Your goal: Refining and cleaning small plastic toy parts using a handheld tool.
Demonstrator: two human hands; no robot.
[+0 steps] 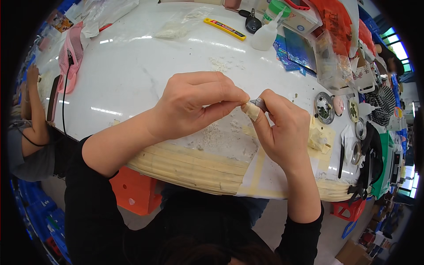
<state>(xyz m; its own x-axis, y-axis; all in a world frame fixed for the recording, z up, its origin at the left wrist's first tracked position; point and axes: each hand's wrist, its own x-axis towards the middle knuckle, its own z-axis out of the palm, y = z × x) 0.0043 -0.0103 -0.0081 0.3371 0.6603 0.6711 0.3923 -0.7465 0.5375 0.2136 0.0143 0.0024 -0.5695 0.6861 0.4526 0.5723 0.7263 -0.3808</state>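
Note:
Both my hands meet above the front part of the white table [132, 84]. My left hand [190, 104] is pinched, thumb against fingertips, on something too small to make out. Its fingertips touch or nearly touch my right thumb, which has pale tape [251, 111] wrapped round its end. In my right hand [286, 128], between thumb and curled forefinger, sits a small grey flat piece [259, 104], perhaps a blade; its far end is hidden. Beneath the hands, pale crumbs [212, 137] are scattered on the tabletop.
Yellowish tape [190, 168] covers the table's front edge. Farther back lie a yellow cutter knife [224, 29], a white squeeze bottle [266, 37] and a car key [253, 22]. Small round metal dishes [324, 108] stand at right. Another person's arm [35, 97] rests at the left edge.

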